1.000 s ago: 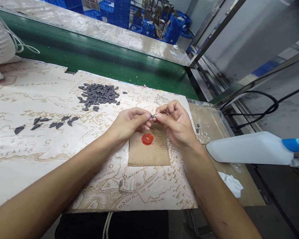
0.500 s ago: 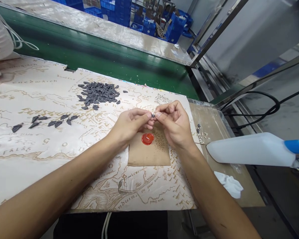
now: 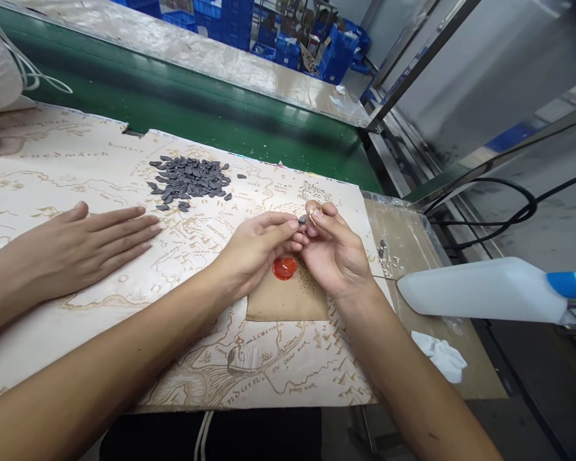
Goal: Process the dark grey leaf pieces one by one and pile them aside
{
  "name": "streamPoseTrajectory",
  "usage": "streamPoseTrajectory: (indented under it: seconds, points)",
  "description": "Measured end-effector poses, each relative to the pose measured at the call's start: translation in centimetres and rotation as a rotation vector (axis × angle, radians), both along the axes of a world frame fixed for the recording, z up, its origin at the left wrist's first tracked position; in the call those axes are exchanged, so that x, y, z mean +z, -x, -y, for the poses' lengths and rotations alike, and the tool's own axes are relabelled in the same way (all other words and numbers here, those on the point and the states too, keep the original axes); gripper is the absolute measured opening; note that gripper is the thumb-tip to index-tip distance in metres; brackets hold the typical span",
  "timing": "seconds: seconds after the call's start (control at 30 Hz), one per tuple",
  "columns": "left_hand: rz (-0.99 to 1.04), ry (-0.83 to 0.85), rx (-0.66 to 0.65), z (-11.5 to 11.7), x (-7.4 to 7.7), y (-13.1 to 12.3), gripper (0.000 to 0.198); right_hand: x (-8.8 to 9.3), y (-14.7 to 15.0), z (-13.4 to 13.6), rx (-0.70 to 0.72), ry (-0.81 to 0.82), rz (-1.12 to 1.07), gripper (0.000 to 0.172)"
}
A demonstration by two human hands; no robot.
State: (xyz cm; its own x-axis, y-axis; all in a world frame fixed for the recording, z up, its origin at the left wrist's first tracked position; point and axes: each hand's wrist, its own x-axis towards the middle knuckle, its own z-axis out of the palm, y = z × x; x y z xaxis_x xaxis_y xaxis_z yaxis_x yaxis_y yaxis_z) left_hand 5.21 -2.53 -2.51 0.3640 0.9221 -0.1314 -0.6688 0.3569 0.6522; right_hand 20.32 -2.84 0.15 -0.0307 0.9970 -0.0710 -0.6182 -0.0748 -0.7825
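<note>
My left hand (image 3: 254, 250) pinches a small dark grey leaf-shaped piece (image 3: 302, 219) between thumb and forefinger. Close beside it, my right hand (image 3: 338, 253) has thumb and forefinger pressed together on a tiny pale bit, too small to name. Both hands are above a brown cardboard sheet (image 3: 278, 307), partly hiding it. On the cardboard sits a small round red dish (image 3: 285, 269), with tiny brownish specks (image 3: 308, 280) scattered to its right. A heap of similar dark leaf-shaped pieces (image 3: 192, 177) lies farther back to the left.
Another person's hand (image 3: 100, 246) lies flat on the map-printed sheet (image 3: 173, 333) at left. Tiny light bits (image 3: 314, 191) lie behind my hands. A white bottle (image 3: 480, 291) and crumpled white cloth (image 3: 441, 355) are at right. A green belt (image 3: 196, 115) runs behind.
Another person's hand has come in from the left and covers the loose dark pieces there. My right fingertips have drawn slightly away from my left, leaving the dark piece in the left hand more visible.
</note>
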Motion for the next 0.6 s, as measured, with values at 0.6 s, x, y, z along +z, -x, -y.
streamPoseTrajectory:
  seconds: [0.6]
  points:
    - [-0.046, 0.038, 0.022, 0.3, 0.2, -0.3, 0.008, -0.9, 0.1, -0.2, -0.004, 0.010, 0.099, 0.051]
